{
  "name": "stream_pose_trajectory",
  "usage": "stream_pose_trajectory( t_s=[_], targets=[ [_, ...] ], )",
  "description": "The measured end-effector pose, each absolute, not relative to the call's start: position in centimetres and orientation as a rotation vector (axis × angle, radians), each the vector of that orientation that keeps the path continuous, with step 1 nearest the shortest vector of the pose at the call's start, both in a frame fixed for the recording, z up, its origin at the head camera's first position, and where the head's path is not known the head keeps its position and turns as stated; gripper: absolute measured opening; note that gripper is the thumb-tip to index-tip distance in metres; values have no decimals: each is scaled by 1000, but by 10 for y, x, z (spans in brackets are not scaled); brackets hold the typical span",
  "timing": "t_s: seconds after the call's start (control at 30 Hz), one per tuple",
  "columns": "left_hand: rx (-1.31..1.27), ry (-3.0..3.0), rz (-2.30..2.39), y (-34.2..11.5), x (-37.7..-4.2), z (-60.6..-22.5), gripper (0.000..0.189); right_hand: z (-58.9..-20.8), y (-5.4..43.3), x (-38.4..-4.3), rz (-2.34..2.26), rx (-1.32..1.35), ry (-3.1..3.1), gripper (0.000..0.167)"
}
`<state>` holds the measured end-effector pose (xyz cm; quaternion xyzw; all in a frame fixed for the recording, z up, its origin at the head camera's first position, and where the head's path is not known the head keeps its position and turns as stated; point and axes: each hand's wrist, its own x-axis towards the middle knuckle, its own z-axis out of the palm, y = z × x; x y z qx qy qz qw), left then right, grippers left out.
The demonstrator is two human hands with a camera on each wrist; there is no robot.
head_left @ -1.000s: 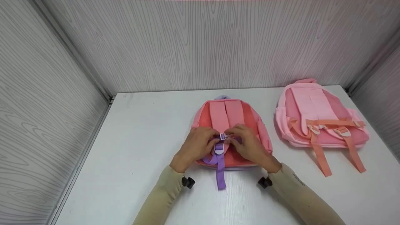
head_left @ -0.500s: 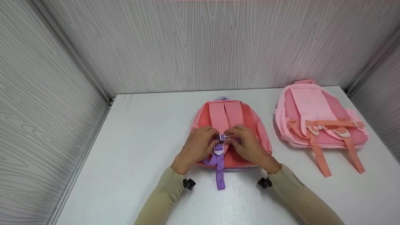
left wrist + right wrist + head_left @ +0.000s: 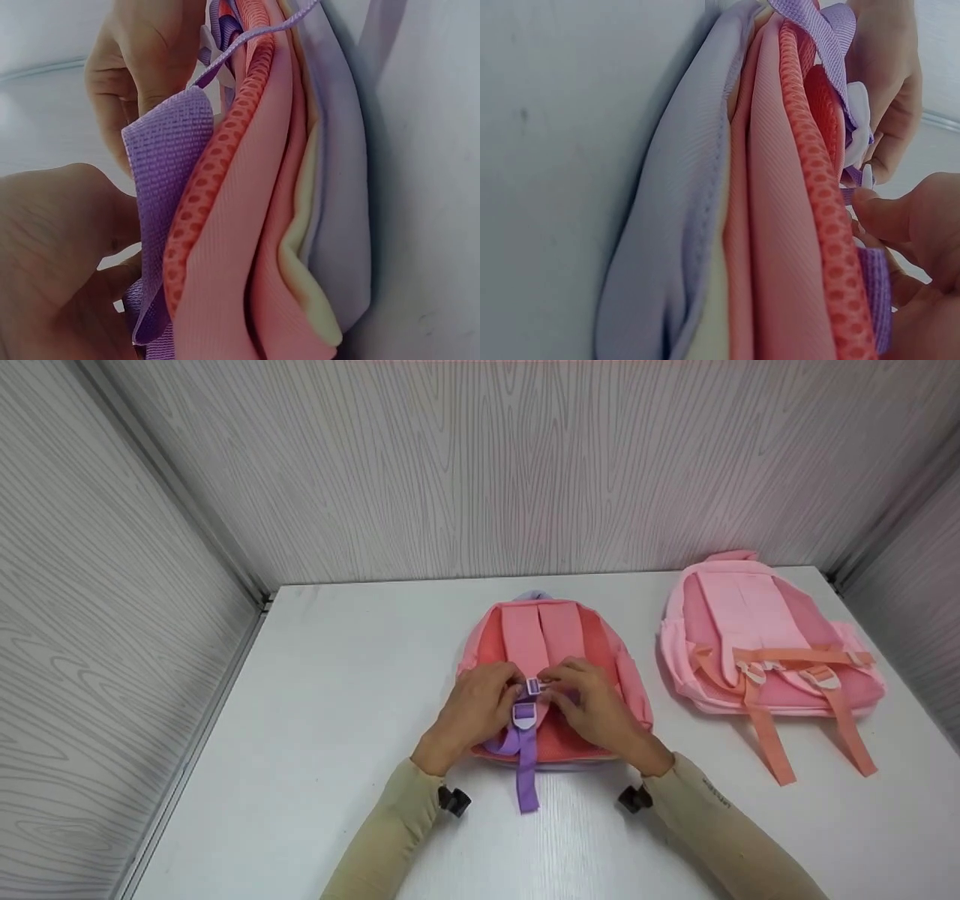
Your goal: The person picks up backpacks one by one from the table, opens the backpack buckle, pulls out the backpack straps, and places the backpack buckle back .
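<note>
A pink and coral backpack (image 3: 562, 637) lies on the table, its shoulder straps upward. Across its lower back runs a purple chest strap with a small white buckle (image 3: 534, 686). My left hand (image 3: 472, 703) pinches the purple strap (image 3: 169, 150) at the buckle's left side. From the right, my right hand (image 3: 592, 706) pinches the buckle's other end between thumb and fingers. Just below sits a white strap adjuster (image 3: 524, 715), with a purple strap tail (image 3: 527, 772) hanging past the bag's bottom edge. The fingers partly hide the buckle, so whether its halves are joined I cannot tell.
A second, lighter pink backpack (image 3: 742, 607) with orange straps (image 3: 771, 746) lies to the right on the white table (image 3: 337, 697). Wood-grain panels (image 3: 480, 472) stand behind and on both sides.
The left fingertips have shifted slightly upward along the strap by the buckle. The adjuster and purple tail have moved a little up and left. My right hand stays nearly still.
</note>
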<state>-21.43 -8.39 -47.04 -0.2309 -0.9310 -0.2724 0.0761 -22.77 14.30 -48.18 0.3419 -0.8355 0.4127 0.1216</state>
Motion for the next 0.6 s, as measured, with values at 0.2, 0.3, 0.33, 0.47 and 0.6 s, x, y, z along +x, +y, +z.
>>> stream_pose_trajectory(
  t_s=[0.2, 0.3, 0.33, 0.47, 0.6],
  targets=[
    [-675, -2779, -907, -83, -216, -474, 10, -483, 143, -228, 1214, 977, -2464, 23],
    [-676, -2777, -930, -83, -216, -475, 9, -484, 143, -228, 1209, 969, -2473, 24],
    [-674, -2781, -938, -82, -216, -474, 9, -484, 143, -228, 1208, 968, -2475, 24],
    [-670, -2787, -965, -82, -216, -474, 10, -484, 143, -229, 1210, 975, -2475, 24],
    [-682, -2778, -974, -81, -216, -474, 11, -485, 144, -228, 1202, 988, -2475, 25]
  ],
)
